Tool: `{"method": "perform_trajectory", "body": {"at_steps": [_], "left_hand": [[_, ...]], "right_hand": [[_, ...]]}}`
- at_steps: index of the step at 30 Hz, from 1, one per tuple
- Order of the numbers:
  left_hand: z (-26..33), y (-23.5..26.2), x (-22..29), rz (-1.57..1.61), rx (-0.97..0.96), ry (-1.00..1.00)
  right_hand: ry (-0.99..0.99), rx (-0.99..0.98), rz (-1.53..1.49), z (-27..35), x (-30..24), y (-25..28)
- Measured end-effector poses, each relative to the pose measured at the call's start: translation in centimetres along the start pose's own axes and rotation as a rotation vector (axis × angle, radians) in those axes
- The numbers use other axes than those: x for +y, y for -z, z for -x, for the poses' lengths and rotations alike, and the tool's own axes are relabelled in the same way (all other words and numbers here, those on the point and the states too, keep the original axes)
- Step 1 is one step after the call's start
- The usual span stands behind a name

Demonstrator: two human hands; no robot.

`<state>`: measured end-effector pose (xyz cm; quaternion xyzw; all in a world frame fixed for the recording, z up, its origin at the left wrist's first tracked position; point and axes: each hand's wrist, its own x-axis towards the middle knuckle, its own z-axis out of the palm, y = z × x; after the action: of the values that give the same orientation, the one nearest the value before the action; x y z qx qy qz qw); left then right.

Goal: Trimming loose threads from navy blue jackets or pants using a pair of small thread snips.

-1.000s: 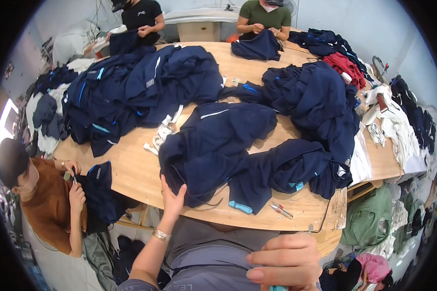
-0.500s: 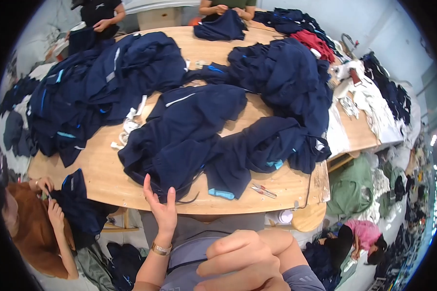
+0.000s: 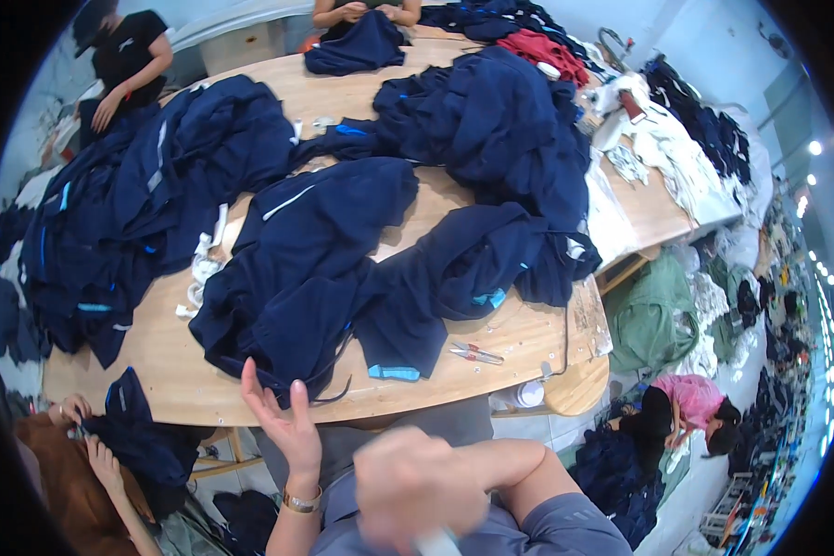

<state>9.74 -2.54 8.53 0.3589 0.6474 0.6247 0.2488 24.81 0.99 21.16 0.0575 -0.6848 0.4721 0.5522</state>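
My left hand (image 3: pixel 285 426) is open, palm up and fingers spread, at the table's near edge. Its fingertips are by the hem of a navy garment (image 3: pixel 287 278) with a white stripe and a loose dark cord. My right hand (image 3: pixel 422 486) is held up close to the camera, blurred, with its fingers curled in. A pale piece (image 3: pixel 438 544) shows just below it at the lower edge, too smeared to name. Small red-handled thread snips (image 3: pixel 477 354) lie on the table, right of a navy piece with a light-blue tab (image 3: pixel 394 372).
Navy garment heaps cover much of the wooden table (image 3: pixel 167 389). White cloth (image 3: pixel 658 139) and a red garment (image 3: pixel 547 54) lie at the far right. Co-workers sit at left (image 3: pixel 88 463), far side and lower right (image 3: pixel 690 412). A green sack (image 3: pixel 653 315) stands beside the table.
The whole view has shifted, with the table now further left and up. My right hand has turned into a more closed, blurred shape, and the pale piece has appeared below it. My left hand stays open.
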Motion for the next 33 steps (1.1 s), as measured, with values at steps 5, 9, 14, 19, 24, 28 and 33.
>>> {"method": "perform_trajectory", "body": {"at_steps": [5,9,14,19,24,28,33], "left_hand": [[-0.6,-0.2,0.3,0.056,-0.024,0.0],[-0.6,-0.7,0.2,0.074,-0.095,-0.004],[0.8,-2.3,0.2,0.1,-0.701,0.108],[3.4,-4.8,0.0,0.237,-0.886,0.306],[2.7,-5.0,1.0,0.213,-0.896,0.434],[1.4,-3.3,-0.2,0.144,-0.83,0.389],[1.4,-3.0,1.7,0.037,-0.884,0.384]], "right_hand": [[-0.797,0.507,-0.297,4.6,2.7,1.0],[-0.846,0.746,-0.787,11.3,4.8,3.5],[-0.932,0.912,-0.493,13.2,5.7,3.0],[-0.966,0.848,-0.429,12.4,6.5,2.1],[-0.917,0.919,-0.472,11.6,5.1,3.8],[-0.78,0.693,-0.156,11.8,6.0,2.8],[-0.807,0.69,-0.217,13.1,7.8,3.8]]}}
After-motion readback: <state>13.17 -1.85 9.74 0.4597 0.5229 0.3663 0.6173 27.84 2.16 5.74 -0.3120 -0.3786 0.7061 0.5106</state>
